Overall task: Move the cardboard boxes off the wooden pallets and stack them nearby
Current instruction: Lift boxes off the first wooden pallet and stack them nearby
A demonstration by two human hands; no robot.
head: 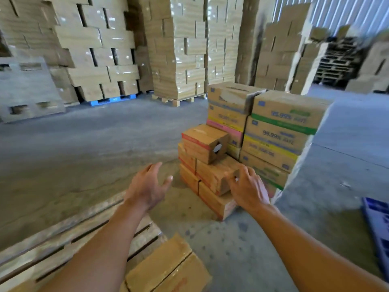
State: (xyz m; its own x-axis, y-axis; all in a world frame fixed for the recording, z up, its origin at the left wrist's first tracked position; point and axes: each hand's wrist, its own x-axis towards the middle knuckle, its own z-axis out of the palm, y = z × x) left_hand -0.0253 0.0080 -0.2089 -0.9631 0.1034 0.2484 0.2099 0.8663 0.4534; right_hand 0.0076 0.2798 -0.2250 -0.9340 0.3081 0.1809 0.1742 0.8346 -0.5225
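A low stack of small red-edged cardboard boxes stands on the concrete floor ahead, with one tilted box on top. Behind it rises a taller stack of printed boxes. My right hand hovers at the near end of a stacked box, fingers loosely bent and holding nothing. My left hand is spread in the air to the left of the stack, palm turned inward and empty. A wooden pallet lies at the lower left with one cardboard box at its near corner.
Tall shrink-wrapped towers of cartons on pallets line the back. An upright wooden pallet leans at the far left. A blue plastic pallet lies at the right edge. Dark stacked pallets stand at the back right.
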